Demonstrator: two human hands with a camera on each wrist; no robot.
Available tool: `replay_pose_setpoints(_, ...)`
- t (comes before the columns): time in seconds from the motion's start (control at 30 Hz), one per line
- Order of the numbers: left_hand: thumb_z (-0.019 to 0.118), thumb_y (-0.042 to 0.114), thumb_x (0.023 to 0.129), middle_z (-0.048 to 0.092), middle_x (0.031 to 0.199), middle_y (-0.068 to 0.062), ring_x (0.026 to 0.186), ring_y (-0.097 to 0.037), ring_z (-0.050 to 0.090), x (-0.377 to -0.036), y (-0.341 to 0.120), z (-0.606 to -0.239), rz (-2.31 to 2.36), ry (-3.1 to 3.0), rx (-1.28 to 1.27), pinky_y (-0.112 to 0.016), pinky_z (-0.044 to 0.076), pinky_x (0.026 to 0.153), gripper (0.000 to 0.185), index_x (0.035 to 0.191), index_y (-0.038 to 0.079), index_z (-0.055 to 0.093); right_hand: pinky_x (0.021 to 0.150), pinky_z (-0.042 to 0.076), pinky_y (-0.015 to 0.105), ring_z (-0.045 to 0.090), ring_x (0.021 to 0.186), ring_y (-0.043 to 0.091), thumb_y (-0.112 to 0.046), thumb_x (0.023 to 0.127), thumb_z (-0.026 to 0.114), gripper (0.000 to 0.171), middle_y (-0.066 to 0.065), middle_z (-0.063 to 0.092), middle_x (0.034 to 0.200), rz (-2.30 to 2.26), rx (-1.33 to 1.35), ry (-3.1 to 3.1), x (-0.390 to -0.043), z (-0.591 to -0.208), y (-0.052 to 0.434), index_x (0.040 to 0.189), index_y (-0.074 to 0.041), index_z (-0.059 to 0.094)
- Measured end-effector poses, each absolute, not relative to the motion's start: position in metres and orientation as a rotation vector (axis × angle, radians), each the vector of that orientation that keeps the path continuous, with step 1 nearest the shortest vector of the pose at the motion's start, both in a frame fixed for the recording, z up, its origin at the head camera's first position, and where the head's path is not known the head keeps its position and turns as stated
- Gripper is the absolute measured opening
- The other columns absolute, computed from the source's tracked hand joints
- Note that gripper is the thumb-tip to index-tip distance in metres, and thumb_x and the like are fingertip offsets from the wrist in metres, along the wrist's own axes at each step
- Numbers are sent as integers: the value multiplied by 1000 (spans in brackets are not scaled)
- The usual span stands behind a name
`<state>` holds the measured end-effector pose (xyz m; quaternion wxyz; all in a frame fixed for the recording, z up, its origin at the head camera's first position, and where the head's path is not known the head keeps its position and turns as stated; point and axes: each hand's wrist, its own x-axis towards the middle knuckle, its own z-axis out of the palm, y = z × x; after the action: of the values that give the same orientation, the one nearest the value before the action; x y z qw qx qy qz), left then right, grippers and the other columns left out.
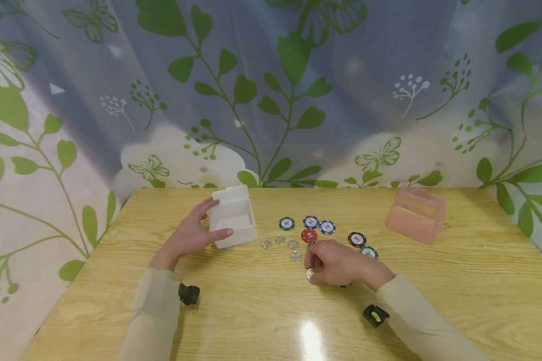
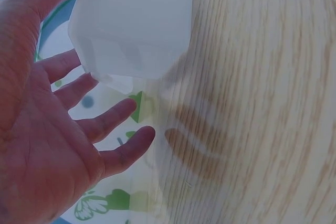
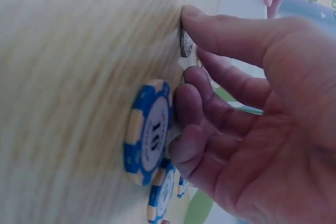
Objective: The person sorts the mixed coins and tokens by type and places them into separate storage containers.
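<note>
A small white box (image 1: 240,238) stands on the table with its lid (image 1: 231,193) raised. My left hand (image 1: 193,231) holds it from the left, thumb across the front side and index fingertip at the lid; in the left wrist view the other fingers spread beside the box. On the table to the right, my right hand (image 1: 336,261) pinches a shiny coin (image 1: 310,274) between thumb and finger, close to the tabletop. In the right wrist view, a blue poker chip (image 3: 149,135) lies beside the curled fingers. Several more coins (image 1: 293,243) lie between the two hands.
Behind the right hand lie a red chip (image 1: 309,235), blue chips (image 1: 311,222) and a green chip (image 1: 286,223). A black chip (image 1: 357,239) and another green one (image 1: 369,253) lie right of it. A pink transparent case (image 1: 415,215) rests at the back right, before a patterned curtain (image 1: 271,100).
</note>
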<state>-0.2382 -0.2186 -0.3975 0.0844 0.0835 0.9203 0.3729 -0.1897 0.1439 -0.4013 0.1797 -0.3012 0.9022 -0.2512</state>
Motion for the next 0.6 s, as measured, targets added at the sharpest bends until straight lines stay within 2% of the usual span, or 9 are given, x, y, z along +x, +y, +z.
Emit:
replay_pose_setpoints(0.3,78,50,87,11,174,-8,148,-48,31,-238,-219,-399,1104,2741,240,-67,37,112,97,163,17,27,76,48,25,55,83,9,-4,82,80,23,-6,63,89,-767,-876,2576,-186,-404,141,96,-15,66)
replay_pose_setpoints(0.6,78,50,87,11,174,-7,148,-49,33,-238,-219,-399,1111,2741,258,-67,37,111,97,163,17,27,72,46,23,53,78,7,-4,82,77,19,-6,63,86,-803,-830,2549,-185,-402,141,97,-15,71)
